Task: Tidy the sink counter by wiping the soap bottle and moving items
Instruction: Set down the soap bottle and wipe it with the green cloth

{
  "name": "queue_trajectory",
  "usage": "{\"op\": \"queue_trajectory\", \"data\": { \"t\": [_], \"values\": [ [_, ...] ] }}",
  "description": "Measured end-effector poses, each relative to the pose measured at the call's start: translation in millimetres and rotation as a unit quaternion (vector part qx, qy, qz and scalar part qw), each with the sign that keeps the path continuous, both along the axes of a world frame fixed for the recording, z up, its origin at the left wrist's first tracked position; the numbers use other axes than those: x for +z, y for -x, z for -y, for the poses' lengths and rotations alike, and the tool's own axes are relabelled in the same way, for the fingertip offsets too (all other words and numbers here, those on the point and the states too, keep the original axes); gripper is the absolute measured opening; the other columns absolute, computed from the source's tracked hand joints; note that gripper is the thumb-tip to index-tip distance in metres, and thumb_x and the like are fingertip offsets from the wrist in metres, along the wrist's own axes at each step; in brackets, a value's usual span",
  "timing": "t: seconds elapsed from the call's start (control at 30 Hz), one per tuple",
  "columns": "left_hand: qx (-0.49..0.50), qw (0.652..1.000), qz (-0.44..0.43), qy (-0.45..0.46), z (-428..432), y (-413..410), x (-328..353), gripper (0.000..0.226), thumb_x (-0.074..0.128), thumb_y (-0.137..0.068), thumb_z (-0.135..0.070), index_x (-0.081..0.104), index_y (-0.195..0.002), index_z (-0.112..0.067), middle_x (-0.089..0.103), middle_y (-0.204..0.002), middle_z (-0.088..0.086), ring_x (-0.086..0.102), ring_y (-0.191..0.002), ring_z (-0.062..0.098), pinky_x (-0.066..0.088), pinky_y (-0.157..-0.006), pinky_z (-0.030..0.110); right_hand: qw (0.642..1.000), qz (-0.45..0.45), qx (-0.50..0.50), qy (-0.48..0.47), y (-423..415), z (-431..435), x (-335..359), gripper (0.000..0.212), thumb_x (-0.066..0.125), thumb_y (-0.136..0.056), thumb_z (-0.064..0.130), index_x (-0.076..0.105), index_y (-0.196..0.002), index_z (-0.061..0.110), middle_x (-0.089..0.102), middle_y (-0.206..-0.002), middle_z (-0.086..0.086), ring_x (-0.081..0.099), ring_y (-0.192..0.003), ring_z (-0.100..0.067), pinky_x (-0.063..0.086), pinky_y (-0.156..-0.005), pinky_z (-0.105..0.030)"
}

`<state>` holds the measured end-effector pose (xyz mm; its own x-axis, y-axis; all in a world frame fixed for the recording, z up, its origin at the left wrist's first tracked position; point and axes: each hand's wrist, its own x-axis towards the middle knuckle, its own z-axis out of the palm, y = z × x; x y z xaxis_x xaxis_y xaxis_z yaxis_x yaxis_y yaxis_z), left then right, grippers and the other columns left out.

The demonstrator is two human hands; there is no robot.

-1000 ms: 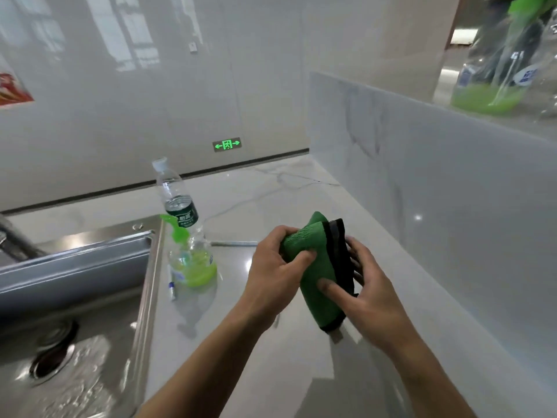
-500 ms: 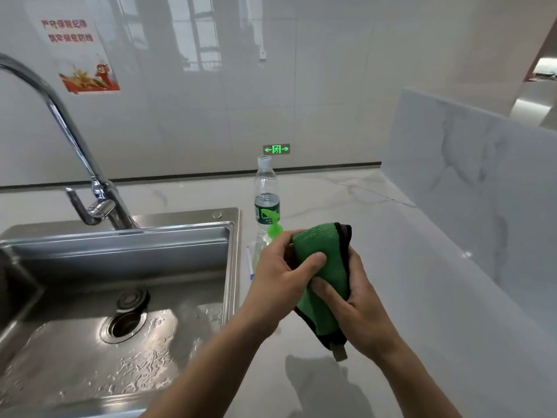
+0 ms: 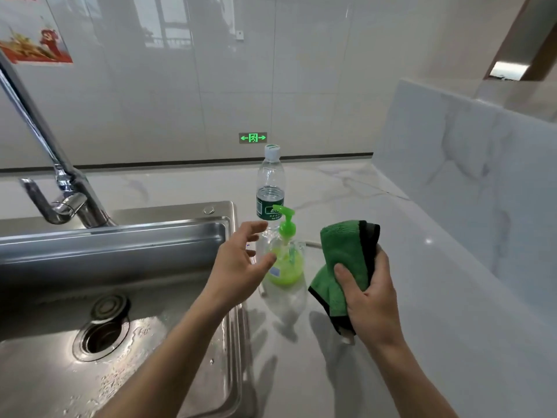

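A clear soap bottle (image 3: 286, 263) with green liquid and a green pump stands on the marble counter beside the sink's right rim. Just left of it hovers my left hand (image 3: 241, 263), fingers spread and holding nothing, its fingertips close to the bottle. To the bottle's right, my right hand (image 3: 366, 300) grips a folded green cloth (image 3: 340, 260) with a black edge, held above the counter. Behind the soap bottle stands a clear water bottle (image 3: 270, 185) with a white cap and a green label.
A wet stainless sink (image 3: 126, 233) with a drain fills the left, its tall faucet (image 3: 63, 188) at the back left. A marble side wall (image 3: 470, 188) rises on the right. Something thin and white lies on the counter behind the soap bottle.
My left hand has let go of the cloth and moved left toward the soap bottle, opening out. My right hand keeps the cloth. The view has tilted down.
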<state>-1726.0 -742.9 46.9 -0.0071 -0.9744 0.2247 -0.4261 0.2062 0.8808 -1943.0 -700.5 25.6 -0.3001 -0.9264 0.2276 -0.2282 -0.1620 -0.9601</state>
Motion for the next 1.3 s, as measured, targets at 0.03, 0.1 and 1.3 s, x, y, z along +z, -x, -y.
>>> {"op": "queue_trajectory", "data": {
  "t": [0.03,0.1,1.3],
  "values": [
    [-0.021,1.000,0.018,0.000,6.2,-0.4,-3.1,0.059,0.076,-0.086,-0.007,0.056,-0.139,-0.023,0.062,-0.135,-0.008,0.057,-0.121,0.007,0.050,-0.101,0.025,0.999,-0.038,-0.011,0.000,-3.5,2.0,-2.2,0.064,0.071,-0.090,0.020,0.041,-0.146,0.030,0.062,-0.132,0.005,0.061,-0.120,-0.017,0.053,-0.100,-0.040],
    [-0.064,0.997,0.041,-0.001,16.4,0.8,-8.3,0.070,0.075,-0.085,-0.005,0.049,-0.147,-0.025,0.055,-0.146,-0.007,0.050,-0.132,0.008,0.043,-0.110,0.027,0.995,-0.093,-0.018,-0.002,-11.8,5.6,-7.2,0.070,0.069,-0.091,0.022,0.034,-0.152,0.029,0.056,-0.134,0.003,0.055,-0.123,-0.015,0.047,-0.105,-0.035],
    [-0.179,0.979,0.082,-0.047,63.9,-9.5,-25.8,0.071,0.091,-0.071,-0.021,0.046,-0.125,-0.028,0.063,-0.137,0.004,0.054,-0.138,0.018,0.042,-0.118,0.044,0.972,-0.222,-0.038,-0.071,-50.0,20.4,-39.7,0.053,0.066,-0.092,0.020,0.053,-0.143,0.027,0.051,-0.102,0.001,0.050,-0.084,-0.009,0.040,-0.080,-0.014]
  ]
}}
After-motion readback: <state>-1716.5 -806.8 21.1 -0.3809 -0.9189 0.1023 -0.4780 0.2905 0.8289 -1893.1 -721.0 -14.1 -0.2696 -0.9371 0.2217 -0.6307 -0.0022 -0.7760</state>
